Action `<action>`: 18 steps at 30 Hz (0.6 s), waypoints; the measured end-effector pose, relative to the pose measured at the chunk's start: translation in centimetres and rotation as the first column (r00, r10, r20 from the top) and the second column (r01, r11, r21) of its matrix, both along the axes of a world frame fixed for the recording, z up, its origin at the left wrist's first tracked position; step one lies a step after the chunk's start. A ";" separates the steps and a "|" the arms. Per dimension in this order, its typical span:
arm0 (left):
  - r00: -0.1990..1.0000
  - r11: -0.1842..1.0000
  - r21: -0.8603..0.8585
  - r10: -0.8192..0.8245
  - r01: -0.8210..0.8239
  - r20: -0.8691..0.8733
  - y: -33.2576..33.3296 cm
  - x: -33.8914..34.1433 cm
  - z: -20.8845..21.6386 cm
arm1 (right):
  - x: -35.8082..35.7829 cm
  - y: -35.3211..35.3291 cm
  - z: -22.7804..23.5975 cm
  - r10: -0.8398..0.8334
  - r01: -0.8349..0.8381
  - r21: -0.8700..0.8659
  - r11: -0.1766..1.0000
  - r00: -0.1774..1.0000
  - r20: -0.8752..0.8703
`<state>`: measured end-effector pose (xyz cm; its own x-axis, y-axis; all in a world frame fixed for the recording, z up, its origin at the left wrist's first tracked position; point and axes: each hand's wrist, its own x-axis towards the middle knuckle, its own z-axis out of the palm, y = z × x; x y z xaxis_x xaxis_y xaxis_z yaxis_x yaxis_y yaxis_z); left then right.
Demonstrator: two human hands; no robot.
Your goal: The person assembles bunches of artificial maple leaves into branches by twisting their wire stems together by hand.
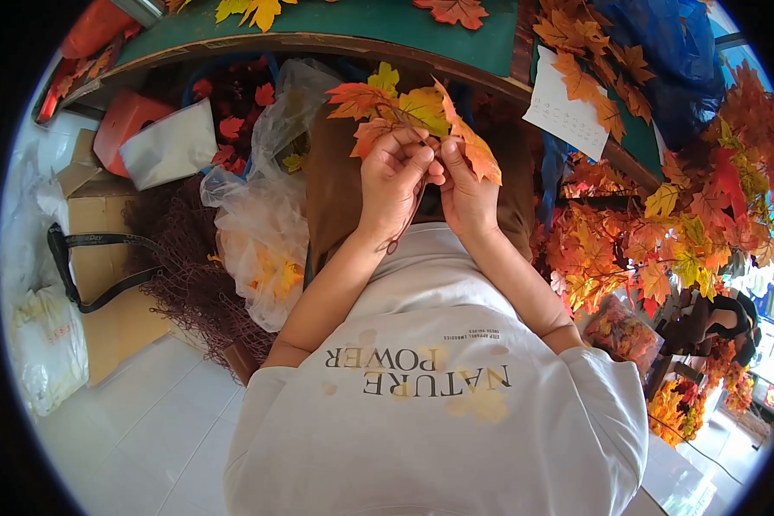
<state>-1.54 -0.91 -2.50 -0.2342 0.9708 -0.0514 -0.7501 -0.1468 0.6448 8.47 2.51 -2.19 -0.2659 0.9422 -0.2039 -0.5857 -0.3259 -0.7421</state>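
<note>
Over the person's lap, just in front of the green table (335, 34), a small sprig of fake maple leaves (404, 116) sat pinched between both hands. The left hand (396, 181) was curled closed around the stem end, fingers folded tight with the thumb pressed on top. The right hand (466, 193) was closed too, its fingertips nipping the base of an orange leaf (477, 155) that stuck up beside the yellow one. The two hands touched at the knuckles, so all the fine work lay where the stems met. To my eye, doing it well meant keeping the left grip steady low on the stem while the right worked only at the leaf base, so the cloth blades were not creased.

Beside the left knee slumped a clear plastic bag (262, 232) with more yellow leaves inside, and next to it a heap of brown netting (189, 275). Further left stood a cardboard box (103, 258) with a black strap. On the right, a big pile of orange and yellow leaves (662, 232) crowded close to the elbow, and a white paper sheet (568, 112) hung off the table edge.
</note>
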 end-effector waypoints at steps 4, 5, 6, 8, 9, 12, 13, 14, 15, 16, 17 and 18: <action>1.000 1.000 -0.018 0.005 -0.005 -0.022 0.0 -0.1 -0.2 | 0.0 0.0 -0.1 0.065 -0.065 -0.005 0.998 0.998 0.013; 0.999 1.000 -0.005 0.014 -0.014 -0.044 0.0 -0.1 -0.2 | -0.1 -0.1 -0.3 0.045 -0.045 0.014 0.999 0.999 0.026; 0.998 1.000 0.008 0.024 -0.023 -0.065 0.0 -0.1 -0.3 | -0.1 -0.1 -0.4 0.024 -0.026 0.034 0.999 0.999 0.039; 0.997 1.000 0.017 0.026 -0.025 -0.068 0.1 -0.2 -0.6 | 0.0 -0.1 -0.4 0.036 -0.038 0.038 0.999 0.998 0.047; 0.997 0.999 0.027 0.028 -0.026 -0.073 0.1 -0.2 -0.7 | 0.0 -0.1 -0.4 0.047 -0.049 0.042 0.998 0.997 0.053; 0.993 1.000 0.028 0.015 -0.012 -0.118 0.3 -0.3 -0.7 | -0.1 -0.2 -0.5 0.025 -0.031 0.096 0.995 0.997 0.067; 0.993 1.000 0.027 0.015 -0.012 -0.118 0.3 -0.3 -0.7 | -0.1 -0.3 -0.5 0.025 -0.031 0.095 0.995 0.997 0.067; 0.989 1.000 -0.002 0.017 -0.018 -0.145 0.4 -0.3 -0.6 | 0.0 -0.3 -0.7 0.020 -0.025 0.083 0.996 0.998 0.055; 0.985 0.999 -0.031 0.019 -0.024 -0.171 0.5 -0.3 -0.5 | 0.0 -0.2 -0.8 0.015 -0.018 0.071 0.997 0.999 0.044; 0.985 0.999 -0.031 0.019 -0.024 -0.170 0.5 -0.3 -0.4 | 0.0 -0.2 -0.8 0.015 -0.018 0.071 0.997 0.999 0.044; 0.985 0.999 -0.037 0.024 -0.031 -0.169 0.5 -0.2 -0.3 | 0.0 -0.2 -0.8 0.012 -0.019 0.096 0.995 0.997 0.076; 0.985 0.998 -0.044 0.029 -0.037 -0.168 0.4 -0.2 -0.2 | 0.0 -0.2 -0.8 0.008 -0.021 0.120 0.992 0.994 0.107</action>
